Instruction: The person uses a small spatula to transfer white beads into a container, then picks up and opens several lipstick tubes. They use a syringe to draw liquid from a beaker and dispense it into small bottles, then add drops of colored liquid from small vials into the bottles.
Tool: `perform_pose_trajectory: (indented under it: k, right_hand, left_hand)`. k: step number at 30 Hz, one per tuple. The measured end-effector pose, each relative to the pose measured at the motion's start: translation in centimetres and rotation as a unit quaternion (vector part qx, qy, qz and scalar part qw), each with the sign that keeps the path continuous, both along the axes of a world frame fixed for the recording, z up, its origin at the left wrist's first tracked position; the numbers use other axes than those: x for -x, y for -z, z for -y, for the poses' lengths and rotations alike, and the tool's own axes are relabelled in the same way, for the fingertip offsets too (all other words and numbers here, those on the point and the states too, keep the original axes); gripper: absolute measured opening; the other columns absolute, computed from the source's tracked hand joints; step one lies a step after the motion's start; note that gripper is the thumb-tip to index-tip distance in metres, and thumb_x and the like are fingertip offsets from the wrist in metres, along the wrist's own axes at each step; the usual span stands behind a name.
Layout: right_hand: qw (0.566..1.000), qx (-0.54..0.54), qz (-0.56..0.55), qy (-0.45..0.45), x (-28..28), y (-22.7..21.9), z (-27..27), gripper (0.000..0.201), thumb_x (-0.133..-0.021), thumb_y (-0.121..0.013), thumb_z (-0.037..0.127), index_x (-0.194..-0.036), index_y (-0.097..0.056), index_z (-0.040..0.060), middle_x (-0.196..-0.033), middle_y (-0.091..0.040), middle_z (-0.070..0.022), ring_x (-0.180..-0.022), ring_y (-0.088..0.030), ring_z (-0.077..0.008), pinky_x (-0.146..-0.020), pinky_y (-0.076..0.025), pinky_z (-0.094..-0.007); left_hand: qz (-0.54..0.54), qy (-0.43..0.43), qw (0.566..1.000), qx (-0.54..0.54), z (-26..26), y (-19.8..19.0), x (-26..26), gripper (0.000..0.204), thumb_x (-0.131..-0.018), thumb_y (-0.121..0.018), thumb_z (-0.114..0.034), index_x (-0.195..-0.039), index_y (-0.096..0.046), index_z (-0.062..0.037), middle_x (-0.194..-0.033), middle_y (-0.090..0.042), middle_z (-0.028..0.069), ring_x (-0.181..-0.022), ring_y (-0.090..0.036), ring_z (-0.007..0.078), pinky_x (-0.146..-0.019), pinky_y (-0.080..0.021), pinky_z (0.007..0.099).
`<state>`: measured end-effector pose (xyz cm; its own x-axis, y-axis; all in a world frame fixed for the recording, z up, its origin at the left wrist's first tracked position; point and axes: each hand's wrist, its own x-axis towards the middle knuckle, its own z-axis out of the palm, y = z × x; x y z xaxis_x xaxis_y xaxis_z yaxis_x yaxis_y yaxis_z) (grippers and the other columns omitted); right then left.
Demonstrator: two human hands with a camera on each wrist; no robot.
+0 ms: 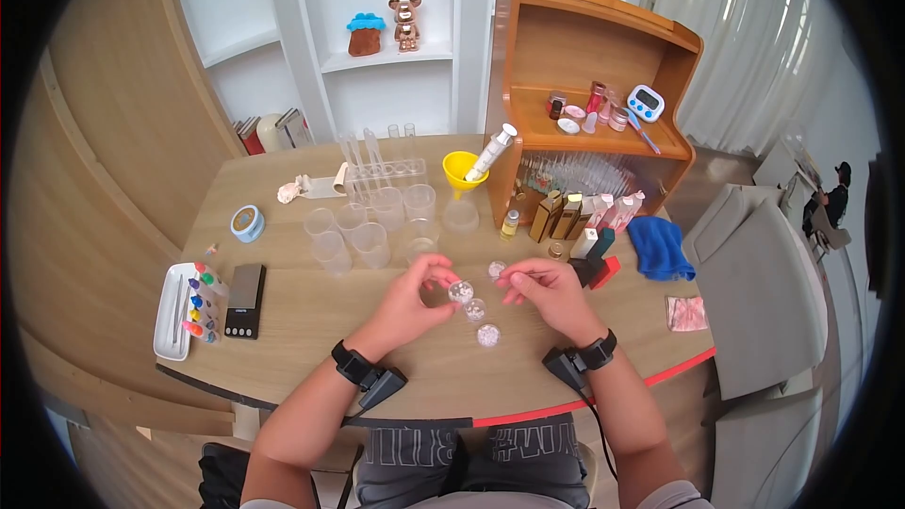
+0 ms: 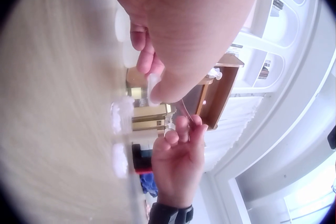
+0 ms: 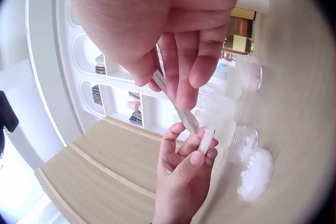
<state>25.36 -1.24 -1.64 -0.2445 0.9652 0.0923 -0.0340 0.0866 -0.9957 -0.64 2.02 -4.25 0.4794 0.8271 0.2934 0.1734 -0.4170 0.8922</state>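
Note:
My left hand (image 1: 415, 300) holds a small clear round dish (image 1: 460, 291) of white and pale pink bits between thumb and fingers. In the right wrist view this dish (image 3: 207, 140) is tilted on edge. My right hand (image 1: 554, 294) pinches a slim metal spatula (image 3: 173, 98), its flat rounded end close beside the dish. Two similar filled dishes stand on the table, a middle one (image 1: 475, 310) just below the held dish and a nearer one (image 1: 487, 335). Another dish (image 1: 497, 270) lies by my right fingertips.
Clear plastic cups (image 1: 371, 245) and a test tube rack (image 1: 386, 174) stand behind my left hand. A yellow funnel (image 1: 460, 170) holds a white bottle. Small boxes (image 1: 566, 217) and a wooden cabinet (image 1: 584, 137) are at right. At left are a black scale (image 1: 245, 302) and a white tray (image 1: 173, 311).

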Motion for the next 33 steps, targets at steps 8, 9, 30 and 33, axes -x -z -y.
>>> perform_pose_trajectory:
  k: [8,9,30,33]
  right_hand:
    - [0.997,0.033,-0.019,-0.068,0.7,0.1,0.3,0.02,-0.103,-0.059,0.012,-0.116,-0.067,-0.0009,-0.107,-0.072,-0.0093,-0.088,-0.07,-0.0153,-0.077,-0.055,-0.0279]
    - [0.996,0.046,-0.029,-0.078,0.6,0.1,0.2,0.02,-0.103,-0.06,0.012,-0.116,-0.067,-0.0005,-0.106,-0.072,-0.0084,-0.088,-0.07,-0.0144,-0.077,-0.054,-0.0274]
    - [0.999,-0.036,0.014,-0.007,0.7,0.2,0.6,0.019,-0.1,-0.063,0.007,-0.114,-0.069,-0.0048,-0.105,-0.071,-0.0072,-0.09,-0.068,-0.0136,-0.084,-0.055,-0.0274]
    - [0.999,-0.024,0.028,-0.027,1.0,-0.1,0.9,0.02,-0.099,-0.063,0.007,-0.115,-0.069,-0.0043,-0.106,-0.072,-0.0075,-0.091,-0.068,-0.0133,-0.084,-0.054,-0.0274]
  left_hand:
    - [0.009,0.016,1.0,-0.004,-0.1,0.3,0.0,0.06,-0.08,-0.08,-0.003,-0.129,-0.046,-0.0085,-0.111,-0.07,0.0035,-0.106,-0.064,0.0132,-0.095,-0.045,0.032]
    - [0.011,0.017,1.0,-0.002,-0.1,0.4,0.0,0.06,-0.08,-0.08,-0.003,-0.129,-0.046,-0.0085,-0.111,-0.07,0.0037,-0.106,-0.064,0.0134,-0.096,-0.045,0.0323]
    - [-0.018,-0.043,0.997,-0.056,0.1,-0.5,0.1,0.057,-0.075,-0.082,-0.005,-0.122,-0.05,-0.0056,-0.104,-0.069,0.0058,-0.101,-0.064,0.0162,-0.093,-0.049,0.0325]
    - [-0.02,-0.042,0.997,-0.059,0.3,-0.3,0.0,0.056,-0.075,-0.083,-0.005,-0.121,-0.051,-0.0055,-0.103,-0.069,0.0058,-0.099,-0.065,0.0167,-0.092,-0.05,0.0326]
